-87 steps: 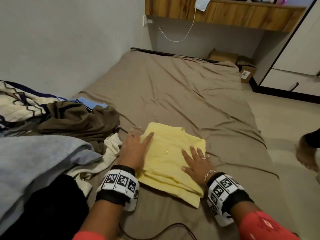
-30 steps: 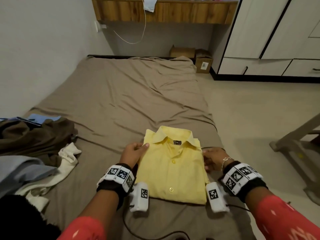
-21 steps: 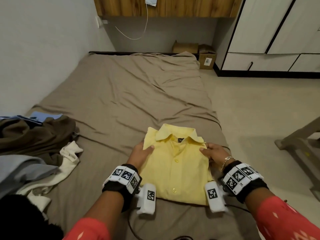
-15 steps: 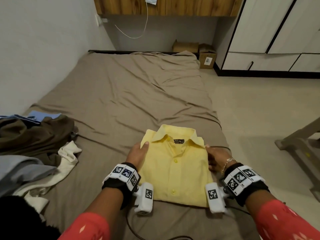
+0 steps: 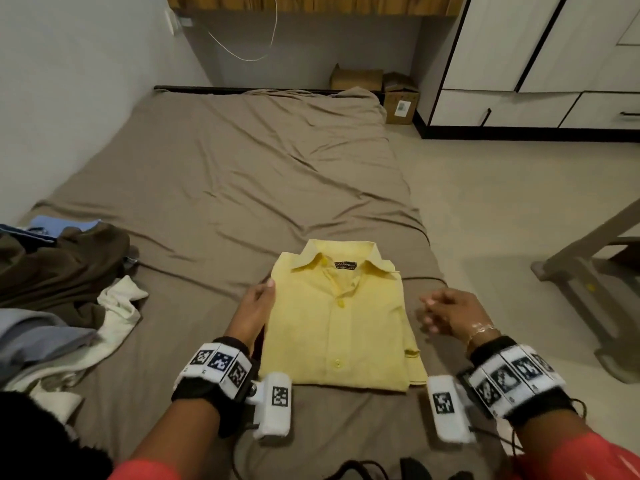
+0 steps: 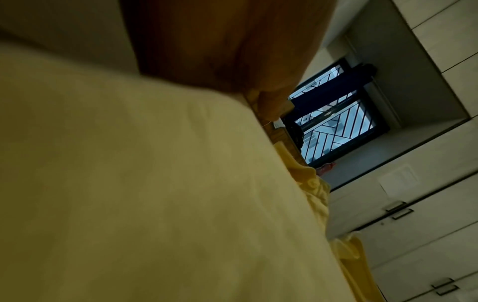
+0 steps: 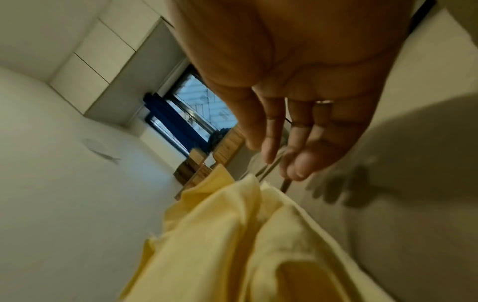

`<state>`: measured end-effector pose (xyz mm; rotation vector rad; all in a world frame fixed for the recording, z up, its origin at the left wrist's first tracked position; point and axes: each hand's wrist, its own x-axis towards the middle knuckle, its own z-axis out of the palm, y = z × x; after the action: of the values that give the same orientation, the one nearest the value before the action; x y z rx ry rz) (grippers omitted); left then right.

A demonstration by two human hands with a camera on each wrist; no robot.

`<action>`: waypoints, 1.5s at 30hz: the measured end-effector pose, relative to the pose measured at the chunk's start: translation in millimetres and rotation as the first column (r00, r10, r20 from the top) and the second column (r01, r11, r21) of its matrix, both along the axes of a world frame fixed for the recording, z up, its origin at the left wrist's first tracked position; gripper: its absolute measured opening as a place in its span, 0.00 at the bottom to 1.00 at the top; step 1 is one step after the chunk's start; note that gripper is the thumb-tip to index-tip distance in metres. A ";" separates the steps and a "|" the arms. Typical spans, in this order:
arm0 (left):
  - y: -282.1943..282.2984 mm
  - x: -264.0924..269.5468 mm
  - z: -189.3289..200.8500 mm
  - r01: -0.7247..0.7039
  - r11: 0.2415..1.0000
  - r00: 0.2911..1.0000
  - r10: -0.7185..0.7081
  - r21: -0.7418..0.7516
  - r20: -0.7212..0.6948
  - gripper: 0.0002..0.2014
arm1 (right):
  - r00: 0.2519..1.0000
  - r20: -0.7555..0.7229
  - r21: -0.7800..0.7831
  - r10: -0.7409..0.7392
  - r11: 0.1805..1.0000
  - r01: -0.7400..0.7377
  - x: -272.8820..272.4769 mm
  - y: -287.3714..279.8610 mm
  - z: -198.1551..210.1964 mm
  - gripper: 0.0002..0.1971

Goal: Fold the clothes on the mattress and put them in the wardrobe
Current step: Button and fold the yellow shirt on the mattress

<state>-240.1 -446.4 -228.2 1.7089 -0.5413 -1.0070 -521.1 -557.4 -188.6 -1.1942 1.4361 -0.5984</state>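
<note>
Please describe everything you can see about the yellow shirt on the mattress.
The shirt is pale yellow, of thin woven cloth, with a collar, a dark neck label and yellow buttons down the front. It is folded into a neat rectangle, front up, collar away from the person, and lies flat on the brown mattress near its right edge. A folded layer sticks out at the lower right corner. The left hand touches its left edge; the right hand is beside it, apart.

We see pale grey plaster walls (image 5: pixel 69 81), a beige tiled floor (image 5: pixel 502 209), a wooden wall shelf (image 5: pixel 311 3), brown cardboard boxes (image 5: pixel 398 98) and a barred window (image 6: pixel 336 126).
</note>
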 end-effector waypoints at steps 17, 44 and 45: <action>55.1 -23.2 -4.0 0.063 0.994 0.995 -0.069 0.087 0.071 0.16 | 0.935 -0.349 -0.215 -0.067 0.976 -0.010 17.0 100.7 -37.3 0.14; 42.4 -2.7 -9.8 0.274 0.918 0.954 -0.297 0.286 0.040 0.12 | 0.936 0.319 -0.071 -0.147 0.981 0.179 -1.1 88.6 -67.9 0.16; 42.9 -2.7 -12.0 0.270 0.917 0.952 -0.300 0.294 0.062 0.11 | 0.955 0.274 -0.081 -0.116 0.987 0.143 -2.8 88.0 -68.4 0.16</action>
<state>-242.8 -403.5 -240.2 1.9836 -0.7627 -1.2548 -524.0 -469.3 -256.9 -1.0545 1.2700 -0.8973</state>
